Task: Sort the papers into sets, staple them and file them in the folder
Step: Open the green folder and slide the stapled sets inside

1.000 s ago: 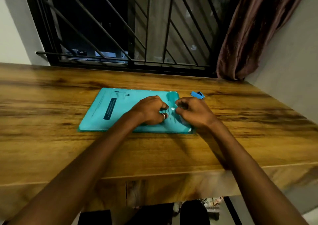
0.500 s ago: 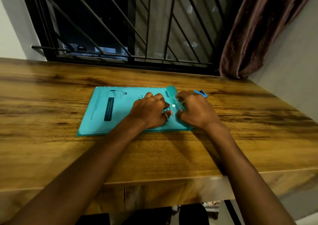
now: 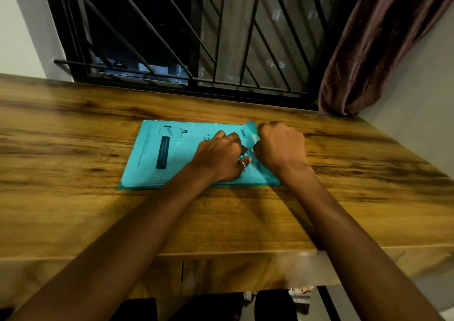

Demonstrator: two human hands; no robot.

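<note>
Teal folder point(image 3: 172, 153) lies flat on the wooden tabletop point(image 3: 73, 210), centre of frame, long side running left to right. A printed sheet point(image 3: 163, 155) shows through its cover (dark text block, small print, not readable). Left hand point(image 3: 218, 156) sits knuckles-up on the right half of the folder, fingers bent, thumb tip down on the cover, ring point(image 3: 242, 164) on the thumb; cannot tell if it pinches anything. Right hand point(image 3: 280, 148) is curled like a fist at the folder's right end, just beside the left hand, with its fingers at the flap point(image 3: 251, 126), which stands up slightly at the far corner. Its fingertips are hidden, so the grip cannot be told. Both forearms reach in from the lower edge of the frame. Barred window point(image 3: 221, 38) across the top, brown curtain point(image 3: 380, 50) upper right.
</note>
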